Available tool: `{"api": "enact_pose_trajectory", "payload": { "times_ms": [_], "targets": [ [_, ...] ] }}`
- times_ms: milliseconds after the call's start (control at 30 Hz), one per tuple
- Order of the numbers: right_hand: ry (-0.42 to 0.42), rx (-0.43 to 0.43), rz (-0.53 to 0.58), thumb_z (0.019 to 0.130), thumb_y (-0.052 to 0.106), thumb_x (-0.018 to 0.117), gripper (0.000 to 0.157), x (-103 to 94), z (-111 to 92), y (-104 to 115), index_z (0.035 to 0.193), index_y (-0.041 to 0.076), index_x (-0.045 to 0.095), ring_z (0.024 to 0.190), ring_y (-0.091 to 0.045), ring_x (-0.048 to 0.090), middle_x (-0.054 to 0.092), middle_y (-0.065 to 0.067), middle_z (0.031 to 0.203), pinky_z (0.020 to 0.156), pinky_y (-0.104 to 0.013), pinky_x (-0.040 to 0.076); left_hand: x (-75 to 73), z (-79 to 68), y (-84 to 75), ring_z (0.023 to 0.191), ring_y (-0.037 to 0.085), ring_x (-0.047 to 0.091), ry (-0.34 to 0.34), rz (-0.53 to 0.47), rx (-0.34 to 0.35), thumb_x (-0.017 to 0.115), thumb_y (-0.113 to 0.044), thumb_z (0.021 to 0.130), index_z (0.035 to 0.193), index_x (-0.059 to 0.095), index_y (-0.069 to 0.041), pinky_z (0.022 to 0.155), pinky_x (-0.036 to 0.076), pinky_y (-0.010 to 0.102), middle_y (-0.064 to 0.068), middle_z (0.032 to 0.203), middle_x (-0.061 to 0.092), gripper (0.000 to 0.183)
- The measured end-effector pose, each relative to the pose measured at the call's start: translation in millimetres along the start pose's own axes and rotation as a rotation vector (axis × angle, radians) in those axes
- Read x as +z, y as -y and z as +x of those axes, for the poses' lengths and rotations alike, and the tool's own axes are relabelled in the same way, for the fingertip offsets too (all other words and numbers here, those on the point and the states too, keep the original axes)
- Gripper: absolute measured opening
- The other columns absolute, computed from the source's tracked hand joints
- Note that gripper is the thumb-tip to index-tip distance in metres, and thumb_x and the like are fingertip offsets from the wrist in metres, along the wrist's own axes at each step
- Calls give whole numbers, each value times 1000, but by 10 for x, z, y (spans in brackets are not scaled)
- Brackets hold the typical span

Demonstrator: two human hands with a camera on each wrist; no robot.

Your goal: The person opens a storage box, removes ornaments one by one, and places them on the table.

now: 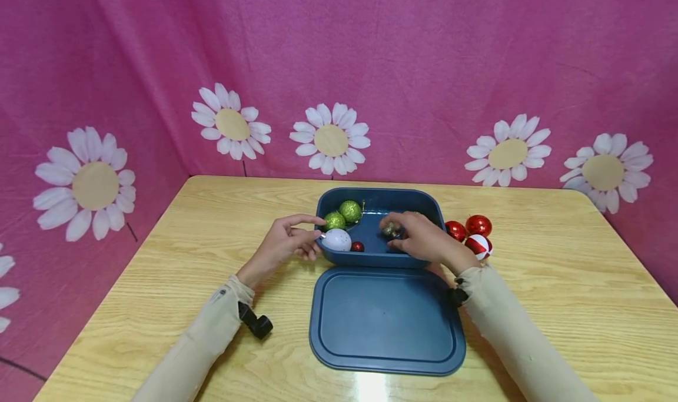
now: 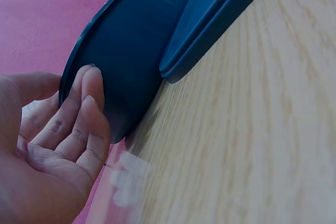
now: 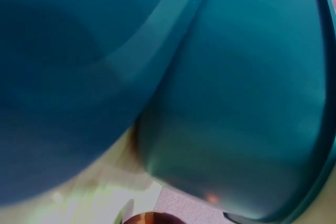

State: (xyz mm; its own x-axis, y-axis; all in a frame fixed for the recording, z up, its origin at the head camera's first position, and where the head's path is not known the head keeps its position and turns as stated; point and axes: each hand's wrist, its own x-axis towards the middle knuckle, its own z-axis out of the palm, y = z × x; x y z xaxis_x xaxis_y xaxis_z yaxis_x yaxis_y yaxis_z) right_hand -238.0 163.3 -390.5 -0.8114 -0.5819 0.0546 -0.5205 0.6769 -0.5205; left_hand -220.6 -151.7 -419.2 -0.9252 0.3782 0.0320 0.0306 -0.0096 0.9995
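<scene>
A dark blue plastic box (image 1: pixel 378 259) holds two green glitter baubles (image 1: pixel 349 211), a white speckled bauble (image 1: pixel 337 240), a small red bauble (image 1: pixel 357 246) and a small gold bauble (image 1: pixel 391 230). At the box's left end my left hand (image 1: pixel 288 237) pinches the rim with thumb and forefinger, close to the white bauble. In the left wrist view its other fingers (image 2: pixel 92 124) lie curled against the outer wall. My right hand (image 1: pixel 421 235) reaches over the right rim and grips the gold bauble, partly covering it. The right wrist view shows no hand, only the box wall (image 3: pixel 236 103) and lid.
A dark blue lid (image 1: pixel 386 319) lies flat on the wooden table (image 1: pixel 254 202), in front of the box. Right of the box sit two shiny red baubles (image 1: pixel 479 225) and a red-and-white bauble (image 1: pixel 479 246). A pink flowered curtain (image 1: pixel 413 84) hangs behind the table.
</scene>
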Motion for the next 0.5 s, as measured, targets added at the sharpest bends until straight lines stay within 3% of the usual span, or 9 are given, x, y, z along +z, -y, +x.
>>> {"api": "enact_pose_trajectory", "payload": {
  "times_ms": [100, 300, 500],
  "targets": [
    [-54, 12, 18, 92, 11, 72, 26, 5, -14, 4, 117, 9, 66, 97, -24, 58, 65, -8, 106, 81, -43, 50, -5, 0, 0, 59, 19, 67, 2, -12, -8, 64, -8, 97, 127, 63, 0, 59, 59, 31, 36, 85, 67, 31],
    [-164, -45, -12, 95, 6, 66, 14, 29, -24, 0, 108, 9, 63, 93, -22, 59, 64, -7, 103, 78, -41, 52, -19, 4, 1, 60, 20, 67, 1, 1, -7, 65, -11, 97, 127, 63, -1, 59, 59, 32, 33, 84, 68, 31],
    [-218, -55, 16, 96, 7, 66, 26, 0, -75, 19, 121, 11, 60, 89, -19, 62, 68, -6, 102, 77, -38, 55, -13, 11, 0, 59, 19, 66, -1, 30, 1, 64, -10, 98, 127, 64, -2, 58, 58, 31, 34, 85, 68, 30]
  ]
}}
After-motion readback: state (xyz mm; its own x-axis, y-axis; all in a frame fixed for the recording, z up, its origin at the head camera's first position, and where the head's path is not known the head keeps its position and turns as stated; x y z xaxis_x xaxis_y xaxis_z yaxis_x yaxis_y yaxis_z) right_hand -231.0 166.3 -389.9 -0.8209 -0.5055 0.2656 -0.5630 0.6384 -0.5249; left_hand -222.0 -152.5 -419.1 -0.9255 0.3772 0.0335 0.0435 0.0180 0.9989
